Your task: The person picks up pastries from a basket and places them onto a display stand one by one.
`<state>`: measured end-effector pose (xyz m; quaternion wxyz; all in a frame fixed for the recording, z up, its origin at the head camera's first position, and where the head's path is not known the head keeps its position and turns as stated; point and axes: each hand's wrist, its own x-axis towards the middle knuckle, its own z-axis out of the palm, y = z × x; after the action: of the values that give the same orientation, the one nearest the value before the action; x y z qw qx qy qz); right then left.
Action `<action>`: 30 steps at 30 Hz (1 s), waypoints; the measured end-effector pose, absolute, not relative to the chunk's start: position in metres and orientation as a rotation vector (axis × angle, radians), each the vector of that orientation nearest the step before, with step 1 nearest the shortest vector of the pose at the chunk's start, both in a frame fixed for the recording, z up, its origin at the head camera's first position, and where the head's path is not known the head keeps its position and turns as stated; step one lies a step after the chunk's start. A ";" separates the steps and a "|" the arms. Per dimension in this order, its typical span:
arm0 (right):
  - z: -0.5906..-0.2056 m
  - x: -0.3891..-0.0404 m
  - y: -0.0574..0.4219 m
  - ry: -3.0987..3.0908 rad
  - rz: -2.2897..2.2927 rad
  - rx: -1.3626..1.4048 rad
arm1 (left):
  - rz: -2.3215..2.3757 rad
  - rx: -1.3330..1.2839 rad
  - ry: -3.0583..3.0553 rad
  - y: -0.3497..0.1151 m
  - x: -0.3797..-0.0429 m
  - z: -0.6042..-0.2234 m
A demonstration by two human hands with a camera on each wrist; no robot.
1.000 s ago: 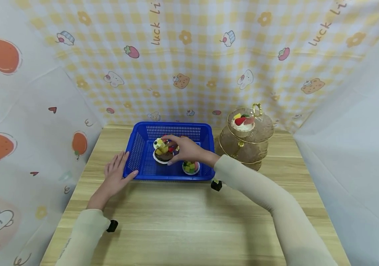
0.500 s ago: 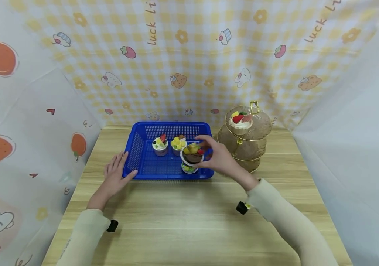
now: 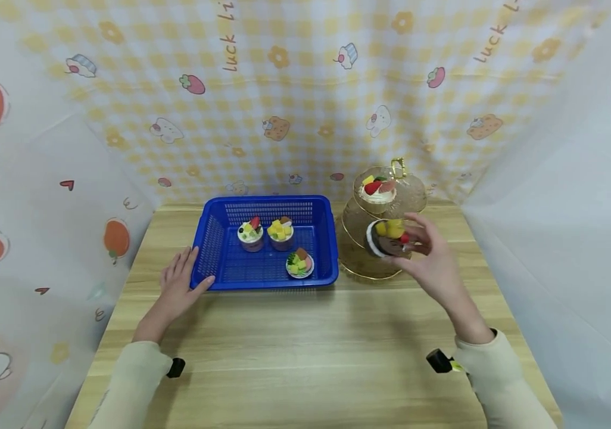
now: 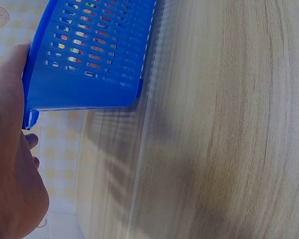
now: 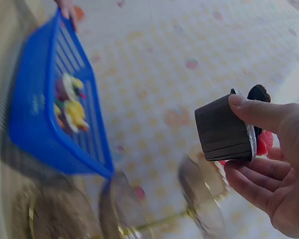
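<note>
My right hand (image 3: 438, 265) pinches a toy chocolate cupcake (image 3: 375, 239) between thumb and fingers, in front of the middle level of a tiered stand (image 3: 411, 196). In the right wrist view the cupcake's dark pleated cup (image 5: 224, 130) lies tilted on its side, its red fruit topping toward my palm. My left hand (image 3: 178, 287) rests at the front left corner of a blue plastic basket (image 3: 265, 287), fingers extended along the left rim and thumb on the front rim. On the stand's top level sits a cream cupcake (image 3: 376, 195) with fruit.
Inside the basket are a strawberry-topped cupcake (image 3: 251, 237), a yellow-fruit cupcake (image 3: 281, 233) and a green-and-yellow topped cupcake (image 3: 299, 264). The stand has a gold handle (image 3: 399, 167) on top and stands just right of the basket. A checked cloth (image 3: 305, 89) hangs behind the wooden table (image 3: 284, 357).
My right hand has lifted the chocolate cupcake out of the basket and carried it right to the stand, tilting it. My left hand has stayed at the basket corner.
</note>
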<state>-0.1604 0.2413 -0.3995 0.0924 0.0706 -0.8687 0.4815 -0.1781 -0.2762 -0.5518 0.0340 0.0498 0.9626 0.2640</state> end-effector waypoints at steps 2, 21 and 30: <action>-0.395 -0.162 0.249 -2.521 1.424 0.176 | 0.812 0.150 2.961 -0.278 -0.177 -0.552; -0.372 -0.230 0.294 -2.572 1.160 -0.107 | 0.822 0.155 2.935 -0.278 -0.179 -0.549; -0.379 -0.250 0.293 -2.603 1.090 -0.078 | 0.814 0.156 2.938 -0.277 -0.179 -0.549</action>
<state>-0.2505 0.2934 -0.3793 0.1585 -0.0272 -0.9104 0.3811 -0.1788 -0.2766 -0.5493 0.0443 0.0511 0.9615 0.2664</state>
